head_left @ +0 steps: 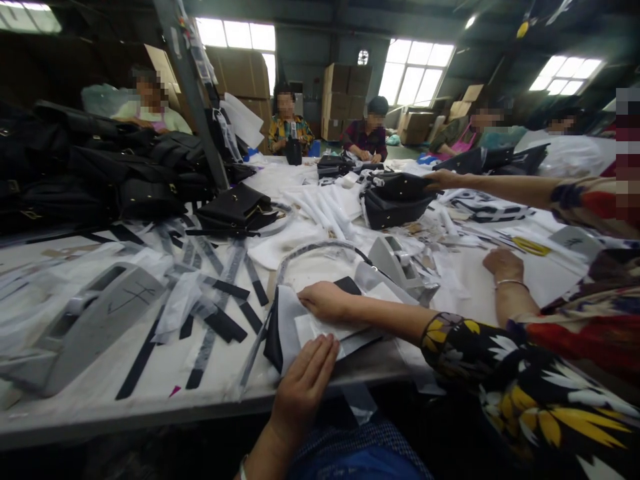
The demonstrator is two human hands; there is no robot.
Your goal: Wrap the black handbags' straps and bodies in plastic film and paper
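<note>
Bag heap: black handbags [145, 190] with gold-coloured fittings, piled at far left on the white counter [155, 381].
Near tape dispenser: grey dispenser [95, 327], dark marks drawn on its side, in front of the heap.
Strap scatter: black straps [225, 323], several in clear film, lying crisscross; pink scrap [175, 391] by the counter's near edge.
Flap bag: black flap bag [233, 210] lying behind the straps, beside the heap.
Bag in work: black handbag [271, 347] flat at the near edge, right in front of the wearer, mostly under a white sheet [287, 313]; film-wrapped handle [320, 246] arches away on the far side.
Left hand: left hand [306, 370] on the sheet's near side, fingers straight and side by side; thumb hidden, grip cannot be told.
Right hand: right hand [325, 300] just beyond the left, apparently apart from it, fingers bent onto the sheet; cannot tell if they pinch it.
Second dispenser: grey tape dispenser [395, 263] behind the right forearm.
Neighbour at right: one hand [443, 180] at a black bag [395, 203], the other [505, 267], braceleted, on the counter near yellow-handled scissors [533, 246].
</note>
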